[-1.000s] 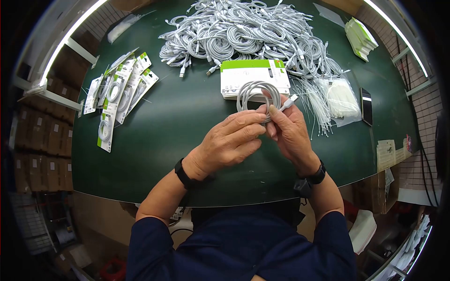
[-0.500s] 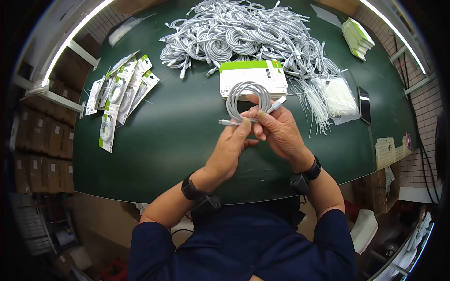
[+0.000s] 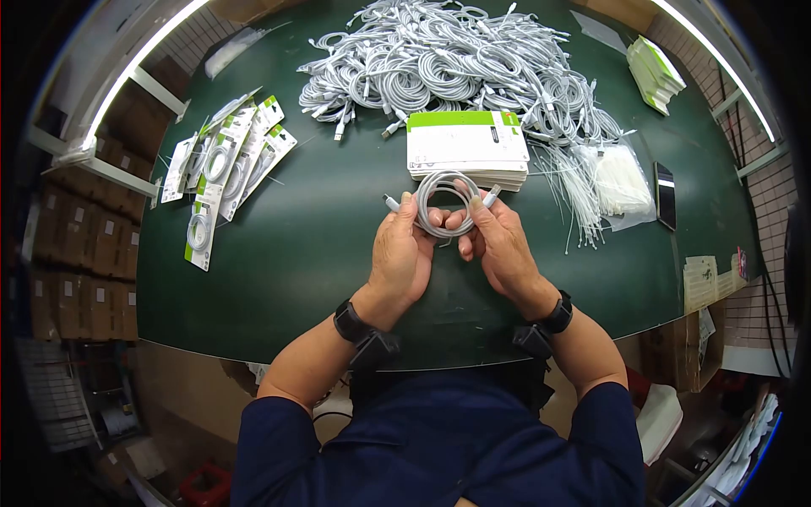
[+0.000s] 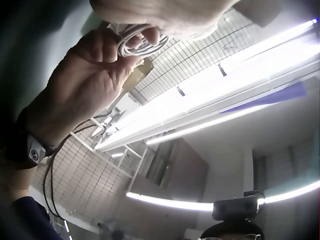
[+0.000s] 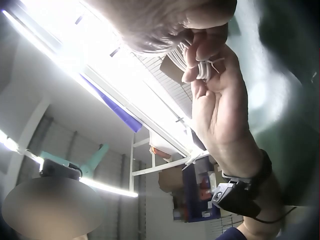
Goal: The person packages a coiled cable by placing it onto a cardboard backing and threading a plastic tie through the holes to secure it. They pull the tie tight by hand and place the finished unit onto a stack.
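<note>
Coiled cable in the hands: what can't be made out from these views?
- Coiled cable, gripped parts: head view, hidden under left hand and right hand.
- Its connector type: head view, too small.
- Same cable, wrist views: mostly covered by hands, blurred.
- Print on card stack: head view, too small.

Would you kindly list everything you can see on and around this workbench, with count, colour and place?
table: one, dark green, under everything
coiled cable: one, pale grey, centre, between both hands
loose cable pile: many, pale grey, far side
card stack: one, white with green band, just beyond the hands
packed cables: several, white and green, left side
cable ties: one clear bag plus loose ones, white, right of the card stack
phone: one, black, right side
second card stack: one, white and green, far right corner
cardboard boxes: several, brown, past the left edge
left hand: pinches the coil's left side
right hand: pinches its right side
</note>
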`<control>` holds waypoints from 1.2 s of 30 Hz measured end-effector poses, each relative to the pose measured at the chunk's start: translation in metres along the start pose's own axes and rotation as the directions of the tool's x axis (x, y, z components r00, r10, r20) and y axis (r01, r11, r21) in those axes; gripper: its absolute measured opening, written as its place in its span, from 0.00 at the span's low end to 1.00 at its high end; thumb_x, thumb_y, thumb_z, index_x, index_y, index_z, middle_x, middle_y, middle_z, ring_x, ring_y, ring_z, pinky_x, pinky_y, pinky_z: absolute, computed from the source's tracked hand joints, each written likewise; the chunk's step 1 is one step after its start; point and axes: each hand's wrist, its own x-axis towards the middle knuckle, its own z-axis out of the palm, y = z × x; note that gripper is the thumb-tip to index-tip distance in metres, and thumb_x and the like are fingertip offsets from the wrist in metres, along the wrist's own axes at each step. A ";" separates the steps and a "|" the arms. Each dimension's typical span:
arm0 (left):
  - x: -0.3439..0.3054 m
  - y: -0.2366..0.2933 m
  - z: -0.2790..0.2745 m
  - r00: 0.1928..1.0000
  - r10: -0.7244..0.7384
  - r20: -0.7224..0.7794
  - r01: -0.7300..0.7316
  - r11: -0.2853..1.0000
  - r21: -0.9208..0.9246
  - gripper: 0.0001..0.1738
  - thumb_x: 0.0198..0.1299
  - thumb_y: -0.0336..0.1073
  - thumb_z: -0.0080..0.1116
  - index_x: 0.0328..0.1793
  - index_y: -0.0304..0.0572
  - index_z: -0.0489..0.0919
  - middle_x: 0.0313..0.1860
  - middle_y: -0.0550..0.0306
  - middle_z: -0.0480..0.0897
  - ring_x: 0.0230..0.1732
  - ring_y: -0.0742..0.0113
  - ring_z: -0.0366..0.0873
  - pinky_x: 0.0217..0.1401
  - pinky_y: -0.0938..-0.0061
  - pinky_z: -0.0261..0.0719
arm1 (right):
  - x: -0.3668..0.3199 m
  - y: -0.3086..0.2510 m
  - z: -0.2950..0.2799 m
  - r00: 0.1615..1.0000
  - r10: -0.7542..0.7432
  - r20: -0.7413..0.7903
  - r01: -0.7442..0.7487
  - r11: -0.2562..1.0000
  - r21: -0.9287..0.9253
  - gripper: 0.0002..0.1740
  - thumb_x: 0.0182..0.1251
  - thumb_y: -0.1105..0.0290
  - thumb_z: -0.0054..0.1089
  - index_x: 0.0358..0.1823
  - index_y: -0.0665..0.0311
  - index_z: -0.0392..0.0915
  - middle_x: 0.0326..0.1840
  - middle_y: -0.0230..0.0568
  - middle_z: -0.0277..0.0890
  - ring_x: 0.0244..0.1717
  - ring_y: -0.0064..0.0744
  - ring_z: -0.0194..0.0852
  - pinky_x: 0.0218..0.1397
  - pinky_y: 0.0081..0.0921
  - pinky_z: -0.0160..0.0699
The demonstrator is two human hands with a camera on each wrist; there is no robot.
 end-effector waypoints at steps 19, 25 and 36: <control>0.005 0.048 -0.016 0.979 -0.203 0.037 0.174 0.908 0.380 0.28 0.78 0.41 0.64 0.75 0.31 0.74 0.32 0.65 0.78 0.24 0.81 0.66 0.34 0.78 0.72 | 0.005 -0.003 -0.008 0.937 0.229 0.264 -0.160 0.952 -0.260 0.18 0.90 0.58 0.48 0.59 0.66 0.78 0.34 0.28 0.77 0.19 0.14 0.63 0.24 0.18 0.70; 0.004 0.038 -0.015 0.982 -0.189 0.021 0.169 0.918 0.360 0.25 0.71 0.33 0.70 0.70 0.31 0.77 0.30 0.69 0.76 0.23 0.83 0.63 0.30 0.81 0.66 | 0.005 -0.012 -0.001 0.900 0.307 0.310 -0.109 0.846 -0.522 0.12 0.85 0.65 0.49 0.48 0.67 0.77 0.34 0.28 0.74 0.20 0.16 0.66 0.24 0.19 0.68; 0.003 0.032 -0.015 0.987 -0.150 0.060 0.093 0.834 0.543 0.13 0.73 0.34 0.69 0.57 0.33 0.85 0.40 0.57 0.89 0.24 0.82 0.70 0.25 0.82 0.68 | 0.009 -0.016 -0.011 0.929 0.234 0.286 -0.114 0.918 -0.379 0.23 0.89 0.51 0.51 0.40 0.64 0.77 0.30 0.27 0.73 0.23 0.15 0.68 0.26 0.18 0.71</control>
